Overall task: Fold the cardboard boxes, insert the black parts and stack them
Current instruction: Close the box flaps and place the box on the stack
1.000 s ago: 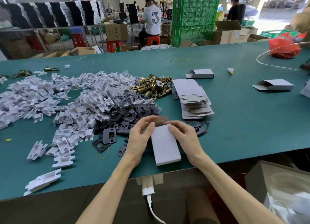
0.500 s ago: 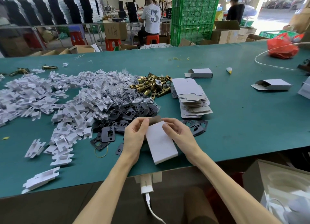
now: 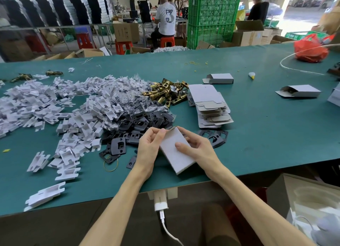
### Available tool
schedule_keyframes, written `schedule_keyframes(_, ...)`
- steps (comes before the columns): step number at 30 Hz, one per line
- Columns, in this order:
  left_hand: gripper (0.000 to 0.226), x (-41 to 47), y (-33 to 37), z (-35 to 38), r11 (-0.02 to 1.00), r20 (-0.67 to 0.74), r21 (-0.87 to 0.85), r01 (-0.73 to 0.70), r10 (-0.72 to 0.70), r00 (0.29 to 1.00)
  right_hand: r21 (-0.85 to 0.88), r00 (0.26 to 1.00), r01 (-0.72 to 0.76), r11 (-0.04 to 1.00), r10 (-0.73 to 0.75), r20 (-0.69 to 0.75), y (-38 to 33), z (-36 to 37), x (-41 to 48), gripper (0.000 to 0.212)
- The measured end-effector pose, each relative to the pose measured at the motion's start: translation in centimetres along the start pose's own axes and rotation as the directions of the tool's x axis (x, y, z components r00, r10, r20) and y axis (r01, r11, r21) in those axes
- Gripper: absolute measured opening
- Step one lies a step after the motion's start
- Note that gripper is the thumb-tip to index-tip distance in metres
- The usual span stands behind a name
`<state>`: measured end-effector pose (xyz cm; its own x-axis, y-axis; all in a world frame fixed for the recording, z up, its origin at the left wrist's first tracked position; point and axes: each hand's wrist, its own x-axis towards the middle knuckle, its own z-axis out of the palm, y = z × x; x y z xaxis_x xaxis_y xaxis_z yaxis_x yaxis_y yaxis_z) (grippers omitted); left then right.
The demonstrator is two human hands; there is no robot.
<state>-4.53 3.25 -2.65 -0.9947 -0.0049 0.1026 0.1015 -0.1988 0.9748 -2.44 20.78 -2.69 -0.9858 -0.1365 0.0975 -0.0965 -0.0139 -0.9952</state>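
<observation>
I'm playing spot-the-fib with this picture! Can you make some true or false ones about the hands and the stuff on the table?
1. The left hand and the right hand both hold the box. True.
2. The gold parts lie between the plastic pile and the flat boxes. True.
3. The flat boxes lie left of the plastic pile. False: they lie right of it.
4. The table is red. False: it is green; the bag at the far right is red.
5. The black parts lie in a green crate. False: they lie on the table, just beyond the hands.
</observation>
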Motion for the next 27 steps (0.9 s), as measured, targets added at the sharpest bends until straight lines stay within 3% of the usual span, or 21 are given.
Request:
schedule_keyframes(4,0.027,0.13,-0.07,0.05,1.000,0.021,0.021,0.016,-0.017,1.000,0.093,0.995,0.012,0.996,-0.002,-0.098,0.03,-0.16,-0.10,0.031)
schedule_keyframes(10,0.025,0.33,-0.63,0.01,0.996,0.089,0.074,0.048,-0.055,0.995,0.181,0.988,0.006,0.983,0.023,-0.155,0.04,-0.50,-0.25,0.023)
schedule_keyframes(16,0.019,0.44,-0.94,-0.27,0.997,0.041,0.073,-0.006,0.003,0.999,0.161,0.995,0.007,0.987,0.008,-0.096,0.00,-0.64,-0.14,0.029)
schedule_keyframes(19,0.019,0.43,-0.86,-0.21,0.999,0.041,0.054,-0.005,0.002,0.999,0.174,0.990,0.051,0.983,-0.027,-0.141,0.06,-0.65,-0.12,0.028)
schedule_keyframes(23,0.017,0.34,-0.75,-0.14,0.998,0.051,0.047,0.031,-0.033,0.998,0.312,0.975,0.022,0.950,0.049,-0.216,-0.04,-0.74,-0.16,0.030)
schedule_keyframes(27,0.018,0.17,-0.54,-0.14,0.999,0.064,0.011,0.047,-0.047,0.997,0.327,0.973,-0.001,0.945,0.076,-0.218,-0.31,-0.78,-0.30,0.032)
